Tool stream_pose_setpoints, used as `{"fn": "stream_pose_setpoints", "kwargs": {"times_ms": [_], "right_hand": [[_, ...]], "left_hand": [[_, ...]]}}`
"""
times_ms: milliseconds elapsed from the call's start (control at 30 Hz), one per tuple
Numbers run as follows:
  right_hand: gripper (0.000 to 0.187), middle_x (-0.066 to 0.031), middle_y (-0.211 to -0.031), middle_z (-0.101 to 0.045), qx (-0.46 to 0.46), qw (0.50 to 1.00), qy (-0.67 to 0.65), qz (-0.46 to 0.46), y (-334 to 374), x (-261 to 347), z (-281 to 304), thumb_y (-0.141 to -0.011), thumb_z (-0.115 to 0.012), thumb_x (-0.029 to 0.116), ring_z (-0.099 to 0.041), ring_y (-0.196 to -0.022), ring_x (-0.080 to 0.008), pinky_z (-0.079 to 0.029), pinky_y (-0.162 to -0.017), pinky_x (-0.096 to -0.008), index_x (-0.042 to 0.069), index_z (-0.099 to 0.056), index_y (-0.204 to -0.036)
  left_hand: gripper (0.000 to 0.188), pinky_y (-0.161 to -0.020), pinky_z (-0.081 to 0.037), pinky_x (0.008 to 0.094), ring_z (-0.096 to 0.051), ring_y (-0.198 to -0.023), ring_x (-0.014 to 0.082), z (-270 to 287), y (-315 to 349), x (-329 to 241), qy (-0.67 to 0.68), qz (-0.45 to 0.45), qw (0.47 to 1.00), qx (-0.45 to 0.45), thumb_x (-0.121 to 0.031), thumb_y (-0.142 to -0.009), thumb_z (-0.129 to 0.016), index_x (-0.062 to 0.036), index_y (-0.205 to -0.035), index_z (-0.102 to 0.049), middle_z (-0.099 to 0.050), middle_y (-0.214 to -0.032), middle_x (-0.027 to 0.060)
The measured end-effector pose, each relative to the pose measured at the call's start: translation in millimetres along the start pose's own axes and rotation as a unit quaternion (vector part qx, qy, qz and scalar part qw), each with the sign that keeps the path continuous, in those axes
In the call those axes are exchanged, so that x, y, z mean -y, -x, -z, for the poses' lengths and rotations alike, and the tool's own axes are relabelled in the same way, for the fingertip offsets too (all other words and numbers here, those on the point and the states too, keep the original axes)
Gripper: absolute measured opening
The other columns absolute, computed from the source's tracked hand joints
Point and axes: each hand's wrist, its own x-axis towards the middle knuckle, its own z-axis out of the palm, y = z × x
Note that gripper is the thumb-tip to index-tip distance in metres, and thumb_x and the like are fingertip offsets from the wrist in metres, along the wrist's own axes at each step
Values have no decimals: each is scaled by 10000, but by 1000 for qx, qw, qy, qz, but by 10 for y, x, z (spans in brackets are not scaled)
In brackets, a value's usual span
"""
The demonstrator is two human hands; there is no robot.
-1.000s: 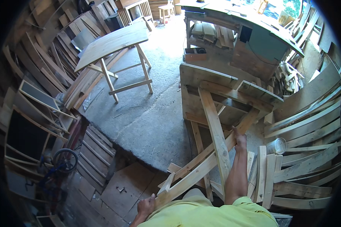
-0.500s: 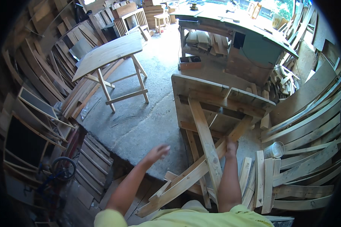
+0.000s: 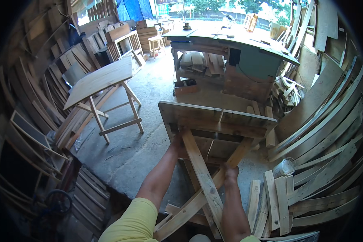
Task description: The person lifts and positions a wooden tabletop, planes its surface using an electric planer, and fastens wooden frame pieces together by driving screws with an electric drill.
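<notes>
A wooden folding table stands in front of me, its tabletop [image 3: 246, 113] tilted so that the underside faces me. Its crossed legs, among them the pale front leg [image 3: 202, 169], slope down toward my body. My right hand [image 3: 230, 172] is closed around the other crossed leg [image 3: 242, 152], just below the underside. My left hand [image 3: 176, 141] reaches to the upper end of the pale leg, under the left part of the tabletop. Shadow and the wood hide its fingers, so its grip cannot be made out.
A second folding table [image 3: 101, 80] stands upright at the left. Behind is a large workbench [image 3: 254, 68] with boards beneath it. Planks [image 3: 330, 161] line the right side, near a white bucket [image 3: 284, 167]. A floor edge drops toward a slatted wooden panel [image 3: 88, 193] at lower left.
My left hand has moved from open air to the upper leg under the tabletop. My right hand stays on its leg. The view has tilted up and shifted right.
</notes>
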Motion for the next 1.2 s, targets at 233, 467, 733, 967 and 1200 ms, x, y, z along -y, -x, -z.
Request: {"fn": "stream_pose_setpoints", "kwargs": {"times_ms": [233, 467, 733, 967, 1200], "right_hand": [[377, -95, -827, -617, 139, 989, -28, -37, 901, 747, -153, -752, -709, 32, -645, -684, -225, -542, -590, -352, -19, -551, -1090], [446, -116, -852, -585, 159, 987, -33, 16, 1734, 1482, -322, -753, -679, 27, -640, -683, -266, -561, -608, -372, -26, -485, -1151], [597, -128, -1034, -569, 220, 949, -122, 192, 2657, 2570, -696, -804, -717, 59, -641, -828, -246, -569, -746, -368, -3, -436, -1327], [424, -152, -1034, -658, 193, 688, 68, 697, 3424, 3342, -1395, -810, -721, 83, -668, -893, -270, -552, -851, -373, 16, -567, -1199], [388, -183, -1104, -657, 60, 533, 71, 841, 4348, 4058, -2135, -820, -690, 56, -672, -966, -313, -533, -920, -401, 33, -604, -1197]], "left_hand": [[334, -863, -555, 405, -659, -944, 226, 125, 633, -600, -55, -130, 988, -59, -315, -929, -640, -59, -1142, -609, -663, -1031, 98], [323, -733, -572, 362, -666, -833, 202, -1154, 2020, -1418, -94, -218, 970, -42, -292, -933, -639, -41, -1134, -613, -661, -975, 98], [307, -737, -561, 338, -655, -851, 181, -2559, 3774, -2509, -117, -449, 881, 95, -217, -941, -632, -37, -1185, -586, -654, -965, 84], [407, -968, -493, 422, -605, -1059, 257, -2430, 5015, -3865, -224, -566, 772, 183, -309, -956, -597, -14, -1231, -540, -620, -1141, 130], [427, -988, -458, 453, -568, -1096, 279, -1083, 6059, -4868, -226, -595, 766, 88, -304, -953, -592, -7, -1250, -519, -585, -1179, 146]]}}
